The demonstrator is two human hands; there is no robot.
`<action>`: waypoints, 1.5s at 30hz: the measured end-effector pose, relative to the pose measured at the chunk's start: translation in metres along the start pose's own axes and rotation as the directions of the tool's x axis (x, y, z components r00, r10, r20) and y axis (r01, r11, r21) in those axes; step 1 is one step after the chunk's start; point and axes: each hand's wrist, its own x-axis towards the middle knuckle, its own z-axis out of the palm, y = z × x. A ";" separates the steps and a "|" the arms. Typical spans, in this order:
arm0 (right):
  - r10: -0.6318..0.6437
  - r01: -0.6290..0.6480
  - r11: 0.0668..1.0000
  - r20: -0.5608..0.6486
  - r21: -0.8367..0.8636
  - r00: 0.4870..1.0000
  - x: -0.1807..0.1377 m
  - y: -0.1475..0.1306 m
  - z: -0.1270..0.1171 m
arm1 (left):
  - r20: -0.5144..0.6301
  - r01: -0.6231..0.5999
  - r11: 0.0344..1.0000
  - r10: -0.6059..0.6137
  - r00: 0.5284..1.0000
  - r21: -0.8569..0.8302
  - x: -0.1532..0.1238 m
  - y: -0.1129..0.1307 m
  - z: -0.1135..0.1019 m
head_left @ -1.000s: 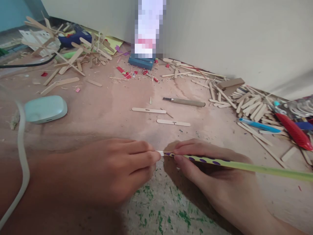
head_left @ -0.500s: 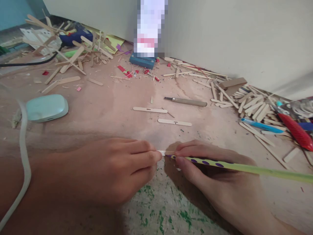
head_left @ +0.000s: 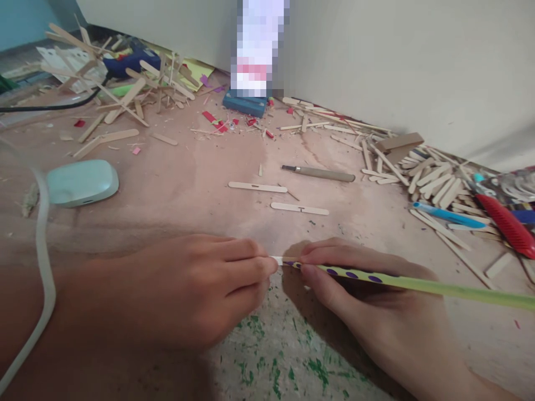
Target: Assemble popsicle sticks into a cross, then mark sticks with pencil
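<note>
My left hand (head_left: 217,278) is closed, its fingertips pinching a popsicle stick (head_left: 279,260) low over the table. Only a short pale length of the stick shows between my two hands. In my right hand (head_left: 368,295) is a yellow-green pencil (head_left: 418,284) with purple dots, its tip pointing left and meeting the stick. Ahead of my hands lie two popsicle sticks, a nearer one (head_left: 300,209) with a dark mark across its middle and a farther one (head_left: 257,187) with a notch. A carving chisel (head_left: 324,174) with a wooden handle rests behind them.
A pale green computer mouse (head_left: 82,182) sits at left, near a white cable (head_left: 43,256). Sticks and a blue glue gun (head_left: 131,60) are heaped at back left. At right are a stick pile (head_left: 434,177), a blue pen (head_left: 449,215) and a red-handled tool (head_left: 505,225).
The pencil tip has shifted slightly, now lying over the stick's edge. Both hands keep their grips in nearly the same place, and the view has moved only a little.
</note>
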 end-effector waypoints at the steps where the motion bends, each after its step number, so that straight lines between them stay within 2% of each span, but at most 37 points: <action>1: -0.002 0.002 1.000 -0.003 -0.004 1.000 0.000 0.000 0.000 | 0.008 -0.002 1.000 0.002 1.000 0.002 0.000 0.000 0.000; 7: -0.009 0.009 1.000 -0.013 0.003 1.000 -0.001 0.000 0.000 | 0.019 0.005 1.000 -0.005 1.000 -0.018 0.000 -0.001 -0.001; 12: 0.032 -0.032 0.999 0.003 0.040 0.999 0.000 -0.002 0.000 | -0.002 0.022 1.000 -0.022 1.000 0.006 0.003 0.000 -0.001; 17: 0.004 -0.004 1.000 0.003 0.023 1.000 0.000 -0.001 -0.001 | 0.032 -0.002 1.000 0.002 0.999 -0.002 0.003 -0.001 -0.004; 31: -0.012 0.012 1.000 0.003 -0.012 1.000 -0.001 0.002 -0.001 | -0.006 0.005 1.000 -0.005 1.000 0.010 0.004 -0.001 -0.003; 45: -0.021 0.021 1.000 0.006 0.003 1.000 0.000 0.001 0.000 | 0.017 -0.006 1.000 0.005 1.000 0.024 0.004 0.000 -0.003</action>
